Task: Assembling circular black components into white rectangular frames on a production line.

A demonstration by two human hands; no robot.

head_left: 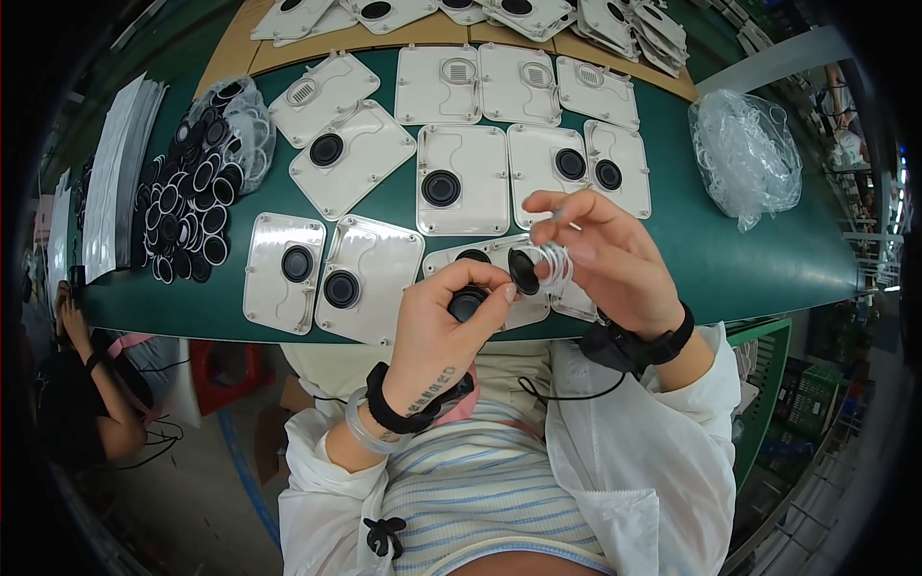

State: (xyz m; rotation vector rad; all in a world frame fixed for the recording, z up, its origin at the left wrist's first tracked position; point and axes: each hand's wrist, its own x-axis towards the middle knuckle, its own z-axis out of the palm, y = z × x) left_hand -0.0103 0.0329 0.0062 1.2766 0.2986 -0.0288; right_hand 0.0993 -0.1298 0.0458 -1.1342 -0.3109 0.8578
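My left hand (437, 322) is closed, with a round black rubber cap (523, 273) pinched between thumb and forefinger. Another black cap (468, 303) shows by its curled fingers. Several thin whitish rings (554, 269) hang in a loose stack on my right hand (622, 261), right beside the pinched cap. The right hand's fingers are bent around these rings. Below both hands lies a white plastic panel (437, 257), partly covered by them. Nearer the left side, another white panel (370, 254) carries a black round piece (342, 289).
More white panels (437, 86) lie in rows on the green table (672, 278), with others stacked on cardboard (240, 43) at the back. To the left are a heap of black rings (192, 206) and a plastic bag. A clear bag (744, 158) of rings sits right. Another person's arm (110, 394) is at far left.
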